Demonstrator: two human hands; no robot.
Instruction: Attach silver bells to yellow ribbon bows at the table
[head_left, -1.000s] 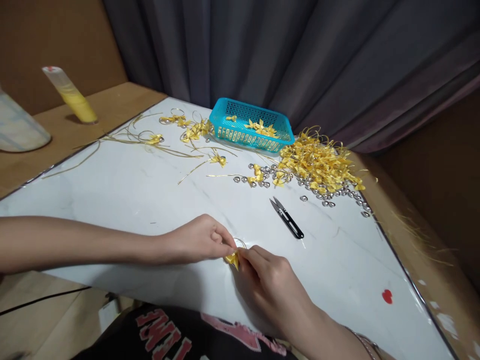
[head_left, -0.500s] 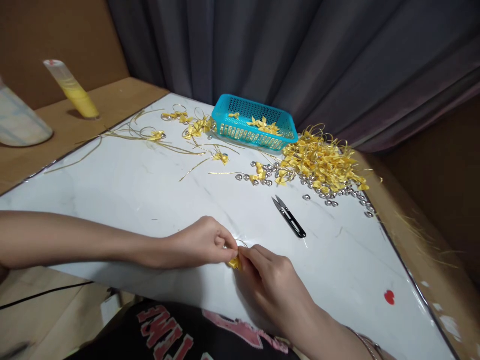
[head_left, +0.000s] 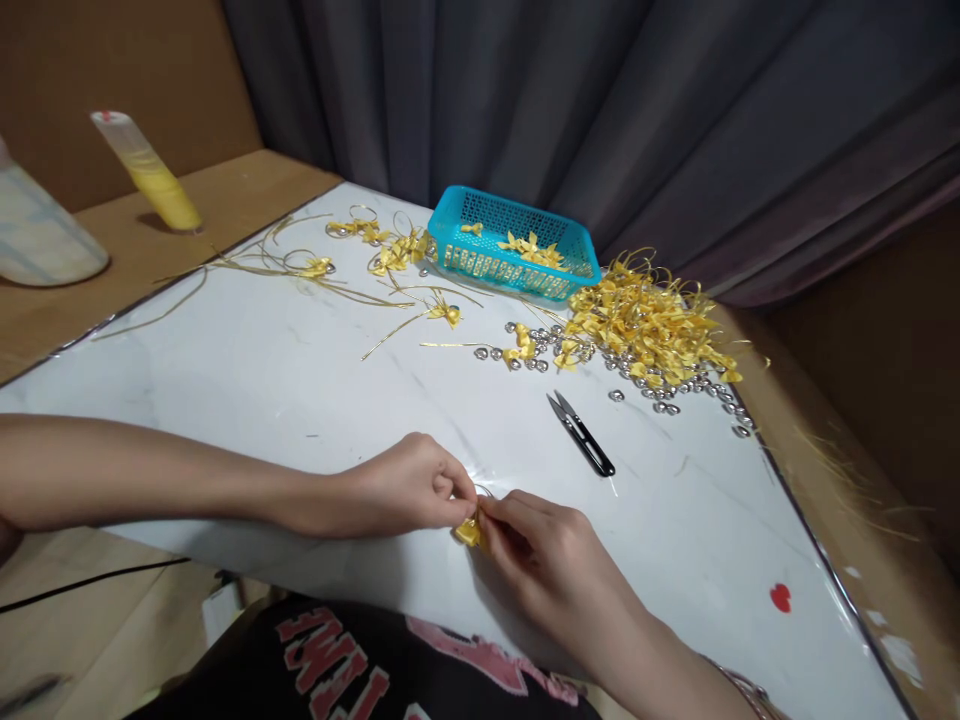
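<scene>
My left hand [head_left: 401, 490] and my right hand [head_left: 544, 560] meet near the front edge of the white table [head_left: 262, 390]. Both pinch a small yellow ribbon bow [head_left: 469, 531] between their fingertips, with a thin loop showing just above it. Black thread snips [head_left: 581, 433] lie on the table a little beyond my right hand. Farther back a heap of yellow ribbon bows [head_left: 645, 325] rests beside scattered silver beads [head_left: 675, 395].
A turquoise basket [head_left: 510, 245] with a few bows stands at the back. Loose bows with long ribbon tails [head_left: 375, 265] lie back left. A yellow tube [head_left: 146, 170] and a white roll [head_left: 37, 235] stand on the wooden ledge at left. A red sticker [head_left: 780, 597] marks the table's right side. Dark curtains hang behind.
Both hands stay pinched on the bow; the fingers shift slightly and the bow sits a little lower. The view has tilted a touch.
</scene>
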